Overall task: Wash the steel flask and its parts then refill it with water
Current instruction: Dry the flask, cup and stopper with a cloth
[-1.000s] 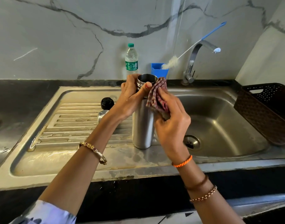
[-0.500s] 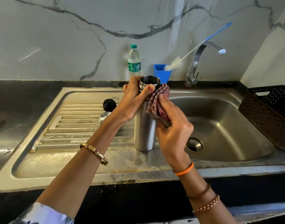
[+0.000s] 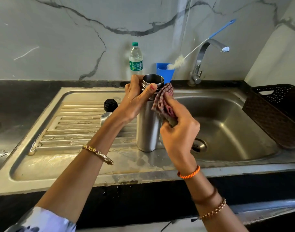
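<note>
Both forearms reach in from the bottom of the frame and meet at centre. Left hand (image 3: 136,97) wraps the neck of the flask (image 3: 147,129), thumb across the front just under the open rim, fingers curled round the back. Right hand (image 3: 178,131) grips a bunched checked cloth (image 3: 163,102) and presses it against the flask's upper right side, fingers closed on the cloth.

Flask stands upright, lid off, on the steel ledge between the drainboard (image 3: 73,126) and the sink bowl (image 3: 227,131), centre frame, between the two hands. Black cap (image 3: 110,105) sits on the drainboard left of the flask, just behind the left wrist, with a steel part (image 3: 105,117) right below it, partly hidden by the arm.

Upper centre: plastic water bottle (image 3: 135,57), blue holder (image 3: 165,71) with a bottle brush (image 3: 198,46) leaning out, tap (image 3: 202,62). Brown basket (image 3: 275,113) at right edge.
</note>
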